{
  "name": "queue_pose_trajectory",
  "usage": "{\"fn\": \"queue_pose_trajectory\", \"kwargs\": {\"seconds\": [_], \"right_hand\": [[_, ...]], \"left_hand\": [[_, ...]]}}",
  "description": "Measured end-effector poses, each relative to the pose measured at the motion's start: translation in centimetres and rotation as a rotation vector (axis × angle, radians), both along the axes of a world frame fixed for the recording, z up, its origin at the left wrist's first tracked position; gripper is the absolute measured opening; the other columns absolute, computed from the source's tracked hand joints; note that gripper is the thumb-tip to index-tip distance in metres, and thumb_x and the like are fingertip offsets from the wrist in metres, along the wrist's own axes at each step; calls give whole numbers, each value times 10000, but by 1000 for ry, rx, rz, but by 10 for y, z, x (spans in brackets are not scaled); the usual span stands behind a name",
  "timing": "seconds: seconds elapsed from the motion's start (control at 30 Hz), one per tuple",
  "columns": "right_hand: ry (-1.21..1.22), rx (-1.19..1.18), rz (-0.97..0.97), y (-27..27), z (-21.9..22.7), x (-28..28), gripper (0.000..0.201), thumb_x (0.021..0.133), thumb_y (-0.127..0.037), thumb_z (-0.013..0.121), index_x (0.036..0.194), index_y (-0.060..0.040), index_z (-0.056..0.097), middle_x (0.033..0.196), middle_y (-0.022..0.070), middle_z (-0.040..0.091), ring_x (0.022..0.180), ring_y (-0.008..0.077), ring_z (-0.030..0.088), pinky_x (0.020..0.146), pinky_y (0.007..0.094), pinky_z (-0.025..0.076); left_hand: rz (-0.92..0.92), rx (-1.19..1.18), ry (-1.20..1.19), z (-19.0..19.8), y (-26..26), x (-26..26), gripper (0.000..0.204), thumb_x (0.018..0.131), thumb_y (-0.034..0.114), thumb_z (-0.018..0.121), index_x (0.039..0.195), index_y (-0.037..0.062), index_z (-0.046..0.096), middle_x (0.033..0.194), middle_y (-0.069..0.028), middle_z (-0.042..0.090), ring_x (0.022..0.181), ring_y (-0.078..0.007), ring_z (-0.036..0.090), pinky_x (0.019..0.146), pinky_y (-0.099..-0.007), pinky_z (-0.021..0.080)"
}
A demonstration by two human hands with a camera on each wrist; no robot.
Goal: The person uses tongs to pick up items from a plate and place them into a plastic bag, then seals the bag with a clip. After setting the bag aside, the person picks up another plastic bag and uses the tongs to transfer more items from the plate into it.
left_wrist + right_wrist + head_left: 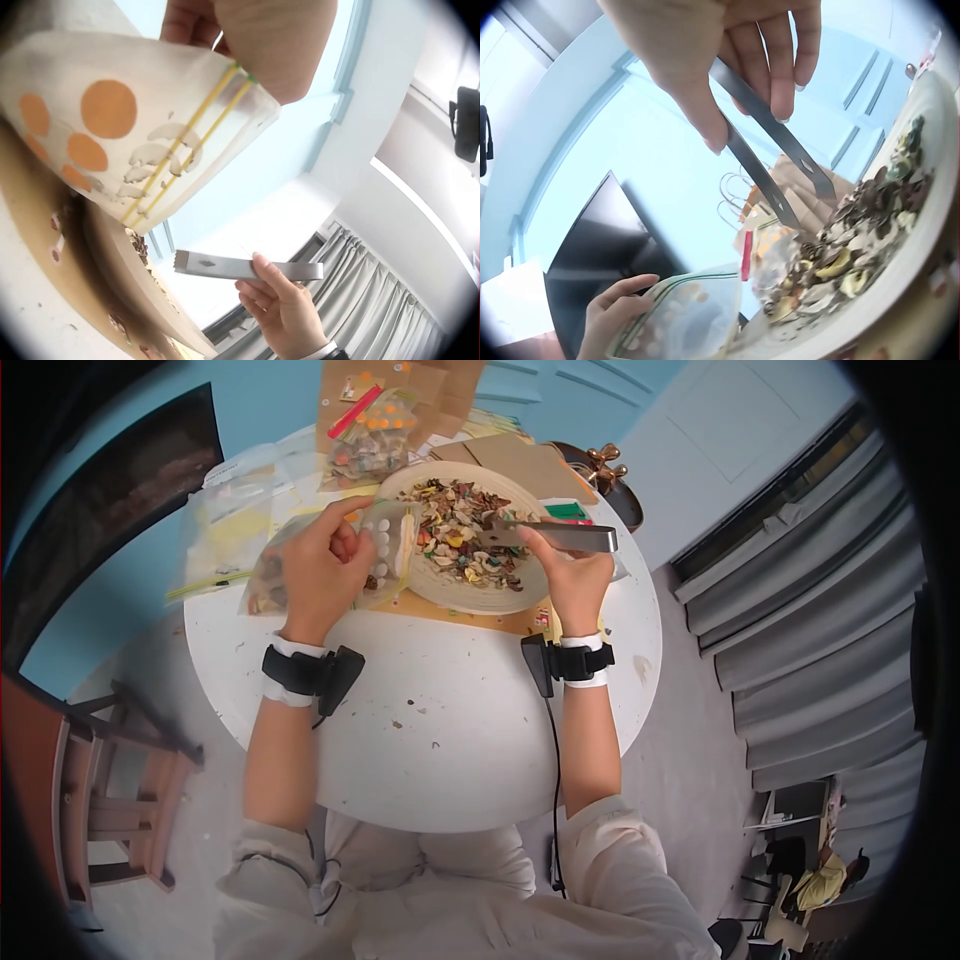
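Right-hand grip (577, 588), head view: pinching silver metal tongs (575, 538) at multicoloured dried flakes (465, 540) on a round cream plate (452, 598), white round desk (430, 710). Left-hand grip (325, 575): pinching a clear plastic zip bag (395, 560) at the plate's left edge. Brown paper bag (445, 400) behind: label (362, 387), illegibly small. Left wrist view: zip bag, orange dots, yellow seal lines. Right wrist view: tong tips parted.

Through my head feed I see a pale blue wall (270, 400) with raised panel moulding, and a white wall (725, 445) towards the right. Grey curtains (800, 630) hang there in folds. A glossy dark panel (125, 510) is at left, brown wooden furniture (135, 805) on the grey floor (690, 730), and a round white table (440, 750) mid-view.
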State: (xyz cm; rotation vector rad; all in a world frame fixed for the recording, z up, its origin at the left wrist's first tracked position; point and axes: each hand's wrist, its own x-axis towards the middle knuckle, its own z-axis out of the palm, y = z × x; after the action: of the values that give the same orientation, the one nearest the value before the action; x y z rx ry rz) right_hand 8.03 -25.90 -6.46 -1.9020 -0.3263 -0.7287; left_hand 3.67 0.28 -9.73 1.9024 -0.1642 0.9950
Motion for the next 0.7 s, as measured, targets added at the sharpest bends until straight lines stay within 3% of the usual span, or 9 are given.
{"fn": "queue_pose_trajectory", "kwargs": {"seconds": [0.17, 0.37, 0.47, 0.57, 0.7], "right_hand": [[43, -53, -63, -23, -26, 10, 339, 729, -209, 869, 847, 75, 726, 747, 96, 730, 605, 105, 614, 602, 285, 503], [100, 22, 50, -21, -33, 7, 392, 722, -200, 877, 916, 93, 705, 842, 125, 736, 710, 112, 645, 658, 286, 523], [216, 36, 84, -21, -35, 7, 419, 724, -198, 876, 959, 98, 694, 896, 131, 737, 752, 117, 652, 684, 294, 530], [182, 8, 33, -23, -42, 12, 393, 728, -194, 872, 933, 95, 703, 870, 123, 738, 727, 120, 651, 672, 296, 529], [171, 48, 11, -19, -38, 7, 385, 729, -200, 874, 913, 97, 712, 835, 113, 735, 697, 106, 635, 652, 289, 521]], "left_hand": [[-15, -4, 69, 0, 0, -4, 338, 826, -23, 657, 1141, 94, 693, 658, 53, 492, 567, -26, 442, 542, -188, 393], [30, 59, 42, 2, 0, -4, 327, 837, -23, 647, 1141, 90, 695, 671, 50, 476, 583, -26, 427, 544, -182, 380], [39, 32, 6, 2, -2, -2, 313, 781, 3, 674, 1079, 94, 709, 580, 33, 475, 501, -55, 424, 508, -220, 378], [29, 65, 50, 2, -1, -4, 319, 840, -20, 647, 1137, 86, 695, 669, 50, 474, 582, -28, 424, 547, -184, 381], [30, 43, 43, 2, 0, -5, 317, 839, -20, 649, 1136, 80, 691, 666, 47, 475, 578, -30, 423, 549, -187, 384]]}}
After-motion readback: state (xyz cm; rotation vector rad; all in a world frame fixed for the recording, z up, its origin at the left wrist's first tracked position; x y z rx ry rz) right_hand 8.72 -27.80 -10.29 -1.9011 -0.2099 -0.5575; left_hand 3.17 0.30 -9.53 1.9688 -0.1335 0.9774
